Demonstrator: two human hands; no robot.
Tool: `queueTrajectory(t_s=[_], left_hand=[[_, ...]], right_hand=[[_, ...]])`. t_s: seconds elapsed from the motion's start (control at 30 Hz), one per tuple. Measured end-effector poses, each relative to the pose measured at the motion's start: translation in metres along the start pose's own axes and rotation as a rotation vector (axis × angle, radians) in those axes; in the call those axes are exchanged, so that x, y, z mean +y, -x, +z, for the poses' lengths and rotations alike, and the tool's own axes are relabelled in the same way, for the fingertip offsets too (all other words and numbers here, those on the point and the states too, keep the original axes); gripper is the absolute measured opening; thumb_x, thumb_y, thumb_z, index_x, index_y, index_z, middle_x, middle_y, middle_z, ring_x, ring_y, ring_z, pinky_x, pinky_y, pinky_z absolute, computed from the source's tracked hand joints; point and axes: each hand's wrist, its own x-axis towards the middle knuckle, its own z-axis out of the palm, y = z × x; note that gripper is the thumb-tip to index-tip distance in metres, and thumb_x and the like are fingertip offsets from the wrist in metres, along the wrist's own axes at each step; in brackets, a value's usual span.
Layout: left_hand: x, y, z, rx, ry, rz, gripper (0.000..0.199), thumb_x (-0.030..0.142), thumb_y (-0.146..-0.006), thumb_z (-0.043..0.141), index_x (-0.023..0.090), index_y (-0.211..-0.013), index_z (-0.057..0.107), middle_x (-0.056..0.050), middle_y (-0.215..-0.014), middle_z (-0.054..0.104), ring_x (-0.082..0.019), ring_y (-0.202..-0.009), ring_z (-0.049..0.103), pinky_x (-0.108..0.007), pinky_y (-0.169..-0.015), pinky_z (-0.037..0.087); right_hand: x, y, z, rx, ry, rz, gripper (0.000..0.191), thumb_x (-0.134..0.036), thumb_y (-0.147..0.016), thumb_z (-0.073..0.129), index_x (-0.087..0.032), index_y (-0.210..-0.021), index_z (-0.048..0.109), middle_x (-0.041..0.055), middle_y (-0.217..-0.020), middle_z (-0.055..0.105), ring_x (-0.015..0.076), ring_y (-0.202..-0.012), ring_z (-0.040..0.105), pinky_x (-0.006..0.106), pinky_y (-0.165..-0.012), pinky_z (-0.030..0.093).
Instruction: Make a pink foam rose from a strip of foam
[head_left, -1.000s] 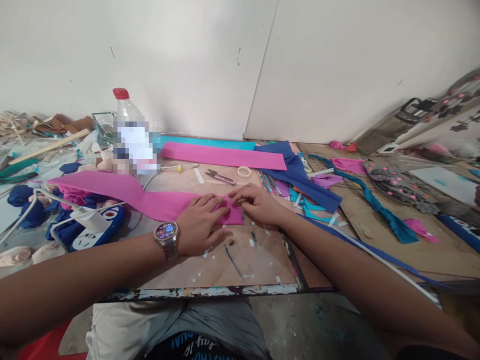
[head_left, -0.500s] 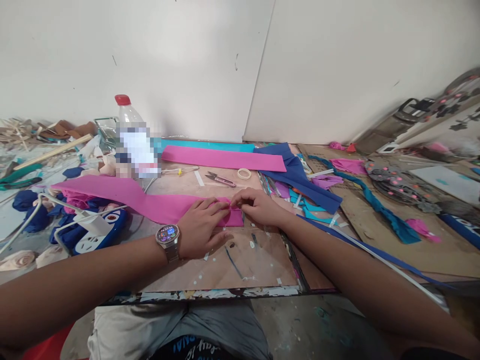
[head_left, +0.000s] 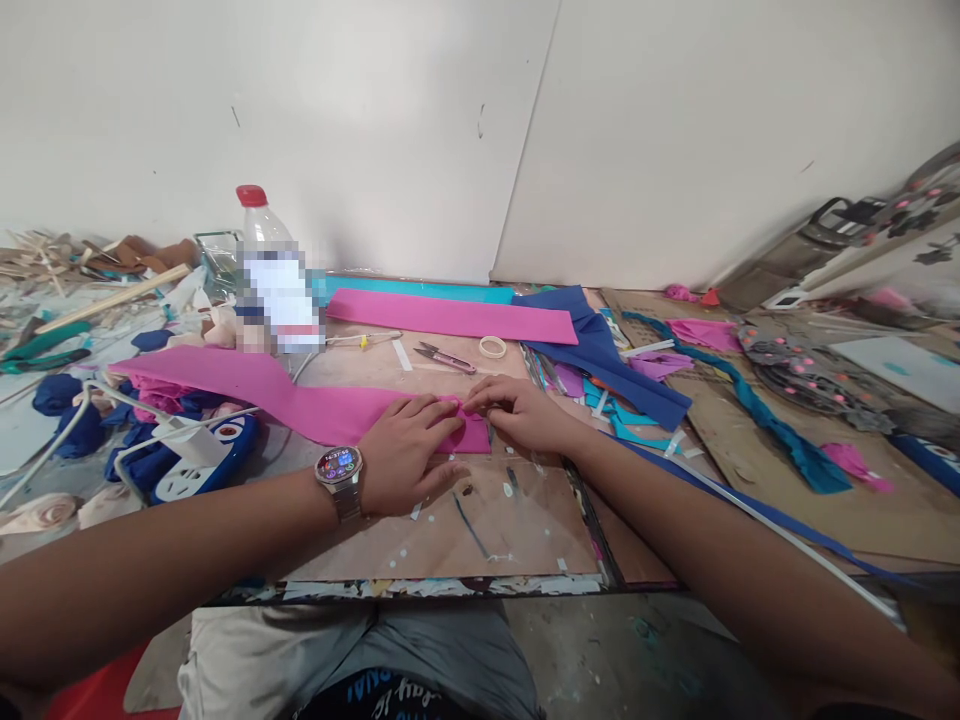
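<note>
A long pink strip [head_left: 315, 408] runs from the left across the brown board to its middle. My left hand [head_left: 405, 452], with a watch on the wrist, lies on the strip near its right end, fingers spread. At that end my right hand [head_left: 514, 412] has its fingers pinched on the strip's edge. Behind the hands lie small thread snips [head_left: 448, 359] and a roll of tape [head_left: 492, 347]. Farther back, a second pink strip [head_left: 457, 318] rests over light blue and dark blue cloth [head_left: 592, 335].
A clear bottle with a red cap [head_left: 251, 196] and a phone [head_left: 281, 295] stand at the back left. A power strip [head_left: 206, 465] with white cables lies left of my left hand. On the right are cardboard [head_left: 765, 470], a teal strip [head_left: 761, 425] and fabric scraps.
My right fingers have shifted slightly at the strip's end and are drawn closer together. My left hand stays in place on the strip. The whole view has moved a little.
</note>
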Motion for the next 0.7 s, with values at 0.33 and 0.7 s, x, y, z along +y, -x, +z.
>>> queueTrajectory(t_s=[0.33,0.7], left_hand=[[-0.0015,0.0006,0.0023,0.0,-0.015,0.0,0.057,0.058,-0.097,0.048,0.023,-0.14,0.056,-0.011,-0.153,0.052,-0.034,-0.14,0.045,-0.054,-0.114,0.036],[0.0004,0.0009,0.0004,0.003,-0.027,-0.013,0.057,0.058,-0.098,0.048,0.023,-0.143,0.054,-0.01,-0.153,0.052,-0.034,-0.139,0.045,-0.054,-0.113,0.037]], right_hand=[[0.0009,0.001,-0.0014,-0.027,0.048,-0.044,0.042,-0.001,-0.077,0.054,-0.024,-0.097,0.083,0.0056,-0.1,0.075,0.0196,-0.096,0.069,0.033,-0.088,0.055],[0.0054,0.0021,-0.0002,-0.055,0.046,-0.079,0.047,0.0,-0.075,0.052,-0.025,-0.1,0.083,0.0055,-0.109,0.073,0.0206,-0.105,0.067,0.037,-0.097,0.053]])
